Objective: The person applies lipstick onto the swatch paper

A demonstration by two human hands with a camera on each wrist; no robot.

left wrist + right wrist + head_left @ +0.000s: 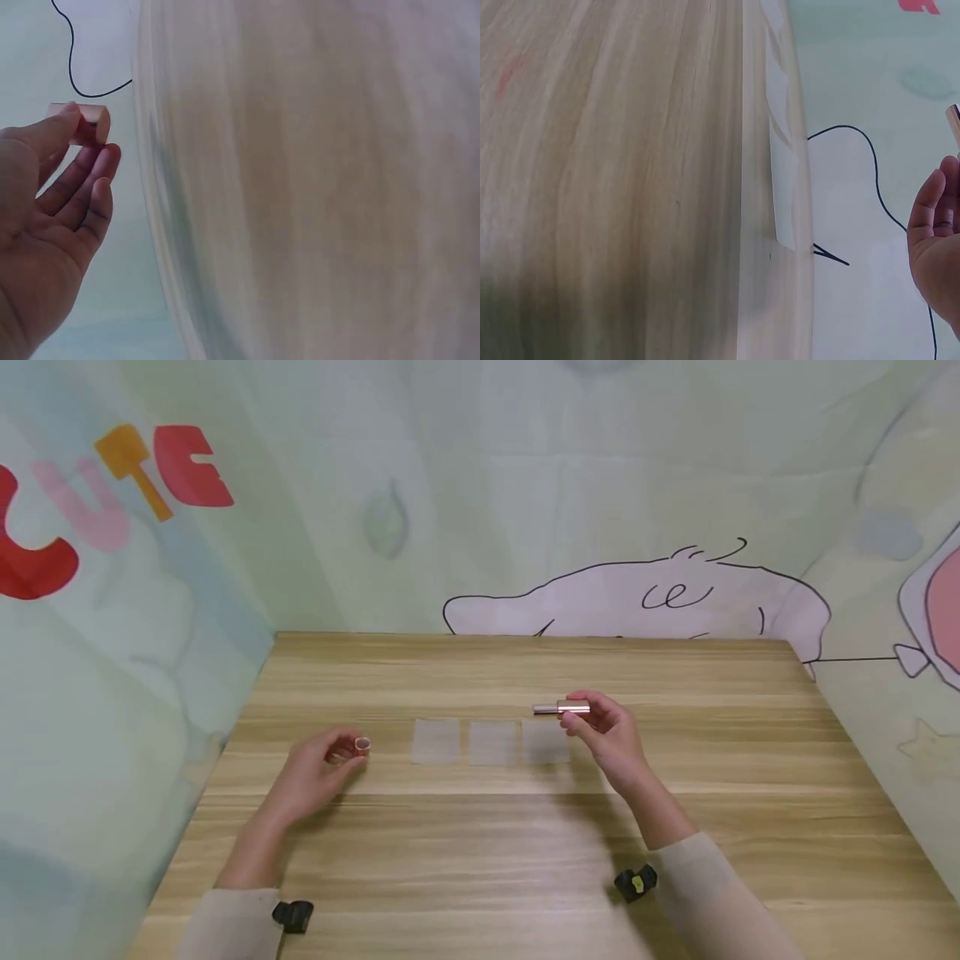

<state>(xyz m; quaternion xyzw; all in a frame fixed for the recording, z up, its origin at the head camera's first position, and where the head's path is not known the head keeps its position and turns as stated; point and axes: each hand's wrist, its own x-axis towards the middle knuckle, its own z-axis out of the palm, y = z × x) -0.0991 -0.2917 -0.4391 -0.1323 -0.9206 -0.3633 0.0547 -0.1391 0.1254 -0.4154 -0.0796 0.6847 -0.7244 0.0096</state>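
Between the thumb and fingers of my left hand (318, 778) is a rose-gold lipstick cap (362, 745), its hollow end facing right. The left wrist view shows the cap (93, 118) pinched at one end, the other fingers loosely bent below it. My right hand (618, 750) pinches an uncapped lipstick (573, 707) by its shiny rose-gold base. Its narrower inner tube points left, above the rightmost of three thin whitish squares (546, 742). Only part of the right hand (937, 247) and an end of the lipstick (954, 124) appear in the right wrist view.
The three squares lie in a row on the wood-grain table (480, 835), with the left square (436, 742) nearest my left hand. Printed cloth (315, 527) rises behind the table and at its sides. Black mounts (636, 883) sit at both wrists.
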